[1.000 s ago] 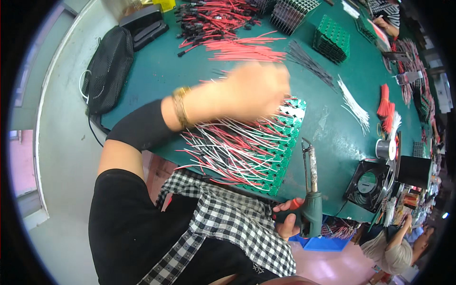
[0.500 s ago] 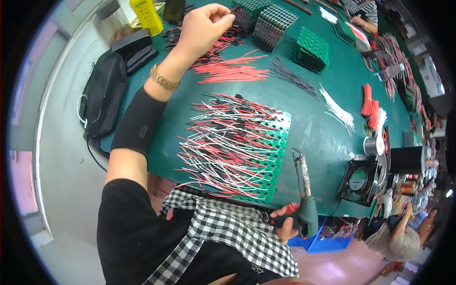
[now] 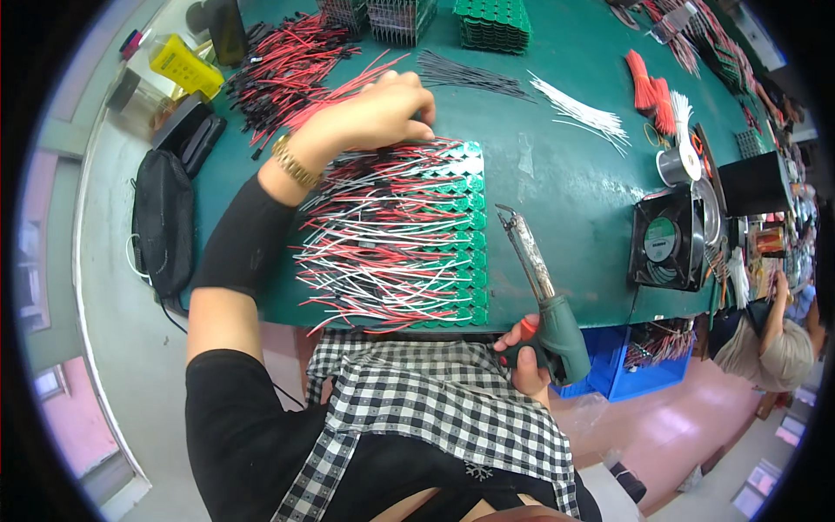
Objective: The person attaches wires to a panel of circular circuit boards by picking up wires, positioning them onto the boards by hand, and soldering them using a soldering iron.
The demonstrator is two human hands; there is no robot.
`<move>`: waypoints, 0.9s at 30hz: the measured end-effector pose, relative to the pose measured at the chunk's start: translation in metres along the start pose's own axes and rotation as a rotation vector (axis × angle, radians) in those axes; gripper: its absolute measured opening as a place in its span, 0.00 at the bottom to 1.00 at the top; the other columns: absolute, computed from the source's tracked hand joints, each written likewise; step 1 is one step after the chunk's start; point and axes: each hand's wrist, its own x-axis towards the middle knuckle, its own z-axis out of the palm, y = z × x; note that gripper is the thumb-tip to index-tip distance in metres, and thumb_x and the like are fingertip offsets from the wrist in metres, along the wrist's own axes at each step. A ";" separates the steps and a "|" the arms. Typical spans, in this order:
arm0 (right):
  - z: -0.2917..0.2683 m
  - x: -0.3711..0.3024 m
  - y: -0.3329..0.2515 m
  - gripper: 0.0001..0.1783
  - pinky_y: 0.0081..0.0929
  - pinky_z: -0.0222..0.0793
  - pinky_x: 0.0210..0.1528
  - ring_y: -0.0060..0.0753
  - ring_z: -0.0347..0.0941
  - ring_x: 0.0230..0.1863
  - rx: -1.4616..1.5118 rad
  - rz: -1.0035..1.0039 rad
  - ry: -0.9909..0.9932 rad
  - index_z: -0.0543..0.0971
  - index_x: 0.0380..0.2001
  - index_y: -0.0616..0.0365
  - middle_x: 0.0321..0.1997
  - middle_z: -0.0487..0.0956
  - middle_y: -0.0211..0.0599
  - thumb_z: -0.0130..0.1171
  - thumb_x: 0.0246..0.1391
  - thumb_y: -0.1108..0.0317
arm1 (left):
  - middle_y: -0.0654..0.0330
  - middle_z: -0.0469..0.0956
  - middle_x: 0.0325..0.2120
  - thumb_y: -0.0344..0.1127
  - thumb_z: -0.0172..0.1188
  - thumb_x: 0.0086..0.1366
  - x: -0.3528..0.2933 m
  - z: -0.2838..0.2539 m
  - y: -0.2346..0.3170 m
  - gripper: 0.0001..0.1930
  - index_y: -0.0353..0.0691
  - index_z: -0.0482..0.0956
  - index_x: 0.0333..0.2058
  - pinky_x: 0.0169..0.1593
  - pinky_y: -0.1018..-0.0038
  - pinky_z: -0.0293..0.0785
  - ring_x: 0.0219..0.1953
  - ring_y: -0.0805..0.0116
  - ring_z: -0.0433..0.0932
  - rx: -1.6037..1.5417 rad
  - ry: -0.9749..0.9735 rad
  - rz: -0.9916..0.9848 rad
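My right hand [image 3: 525, 364] grips a green soldering gun [image 3: 565, 341] at the table's near edge, its long metal barrel pointing up and away. Left of the barrel lies a panel of small round green circuit boards [image 3: 472, 261]. Rows of red, white and black wires [image 3: 374, 248] spread leftward from it. Over the far end of these wires is my left hand [image 3: 383, 113], fingers curled and thumb drawn in. Whatever is between those fingers is hidden. Beyond that hand are loose red wires [image 3: 370, 76] and a heap of red wires with black connectors [image 3: 291, 65].
Black wires [image 3: 474, 74], white wires [image 3: 583, 109] and stacked green boards [image 3: 492, 26] lie farther back. At right are a solder spool [image 3: 678, 165] and a black fan [image 3: 665, 239]. A black case [image 3: 163, 222] sits left, a blue crate [image 3: 648, 374] below the table. Another person [image 3: 765, 344] sits right.
My left hand has come back from the wire heap to the far end of the wired panel. The whole view has shifted. My right hand still holds the soldering gun.
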 end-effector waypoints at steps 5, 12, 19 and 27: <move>-0.015 -0.002 0.000 0.26 0.31 0.72 0.36 0.32 0.72 0.32 -0.023 -0.056 -0.068 0.64 0.55 0.62 0.34 0.71 0.40 0.54 0.54 0.64 | 0.55 0.70 0.34 0.36 0.57 0.62 0.018 0.006 0.016 0.09 0.36 0.75 0.33 0.46 0.67 0.66 0.41 0.58 0.70 -0.038 -0.225 0.036; -0.020 0.004 0.002 0.24 0.30 0.73 0.36 0.31 0.72 0.31 -0.030 -0.108 -0.082 0.65 0.53 0.63 0.34 0.71 0.40 0.53 0.54 0.65 | 0.55 0.71 0.30 0.31 0.60 0.58 0.017 0.011 0.016 0.07 0.34 0.73 0.30 0.38 0.69 0.69 0.33 0.62 0.72 -0.249 -0.152 -0.124; -0.014 0.007 0.000 0.25 0.31 0.74 0.36 0.30 0.72 0.31 -0.038 -0.071 -0.079 0.64 0.53 0.62 0.33 0.71 0.39 0.54 0.55 0.63 | 0.56 0.71 0.30 0.31 0.63 0.56 0.005 0.025 0.010 0.08 0.35 0.74 0.31 0.37 0.70 0.69 0.33 0.63 0.72 -0.283 -0.020 -0.030; -0.011 0.006 0.007 0.24 0.31 0.74 0.38 0.30 0.72 0.32 -0.001 -0.124 -0.095 0.65 0.53 0.62 0.34 0.71 0.39 0.55 0.56 0.64 | 0.57 0.69 0.31 0.29 0.63 0.56 0.002 0.027 -0.006 0.07 0.35 0.74 0.30 0.37 0.70 0.70 0.33 0.63 0.72 -0.090 0.087 0.198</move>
